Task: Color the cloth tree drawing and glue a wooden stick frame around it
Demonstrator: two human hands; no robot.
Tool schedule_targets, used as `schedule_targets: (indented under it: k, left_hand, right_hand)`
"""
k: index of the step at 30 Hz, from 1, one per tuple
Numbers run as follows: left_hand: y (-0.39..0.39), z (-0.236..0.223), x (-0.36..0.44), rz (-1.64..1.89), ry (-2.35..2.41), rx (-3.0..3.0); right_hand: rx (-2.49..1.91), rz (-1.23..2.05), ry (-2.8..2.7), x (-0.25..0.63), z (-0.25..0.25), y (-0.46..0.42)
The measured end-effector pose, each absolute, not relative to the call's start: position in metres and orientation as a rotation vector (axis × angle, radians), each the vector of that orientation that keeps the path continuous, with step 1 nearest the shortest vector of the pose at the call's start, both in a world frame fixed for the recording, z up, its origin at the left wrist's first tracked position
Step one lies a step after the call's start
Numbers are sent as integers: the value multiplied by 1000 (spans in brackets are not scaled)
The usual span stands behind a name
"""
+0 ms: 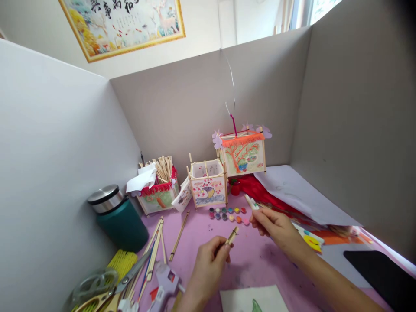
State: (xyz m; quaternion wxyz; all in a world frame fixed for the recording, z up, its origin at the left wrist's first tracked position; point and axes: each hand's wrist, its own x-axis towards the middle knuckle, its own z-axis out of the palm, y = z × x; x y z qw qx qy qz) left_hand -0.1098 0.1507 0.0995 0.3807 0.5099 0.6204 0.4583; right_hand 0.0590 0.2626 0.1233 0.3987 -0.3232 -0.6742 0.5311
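My left hand is closed around a short wooden stick with a dark line near its tip. The stick points up and to the right. Higher and further right, my right hand pinches what looks like a white marker pen; whether this is one pen or two I cannot tell. Just left of the right hand lies a strip of small round paint pots in several colours. Below my hands, a white sheet with a green painted leaf shape shows at the bottom edge.
Painted stick-framed lanterns stand at the back, one hanging by a wire. A stick-filled box, green flask, scissors, glue gun and loose sticks are left. At right lie papers and a black pad.
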Motion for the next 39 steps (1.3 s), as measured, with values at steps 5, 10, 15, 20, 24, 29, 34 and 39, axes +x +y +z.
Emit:
schedule_targets:
  k: [5,10,15,20,24,29,34,39]
  left_hand:
    - [151,102,-109,1193,1420,1121]
    - [148,103,-105,1184,1364,1095]
    - [147,103,-104,1199,1307,1000]
    - [146,105,-107,1210,1131,901]
    - [144,106,-107,1198,1035,872]
    - [140,108,-107,1183,905,781]
    - [138,111,-113,1227,810,650]
    - [138,111,-118,1209,761,639]
  right_hand:
    - [-738,1534,-1800,50,119,249]
    - [-630,1642,-1782,41,116,235]
    - [-603,1691,-1777,38,114,231]
    - [-603,1655,-1852,40,115,233]
    - [-686,1428,-1906,43,116,236]
    - [-777,1164,-2017,51,119,244]
    - [-933,1010,-2037,60,123,260]
    - [-1079,616,-2038,92,146,277]
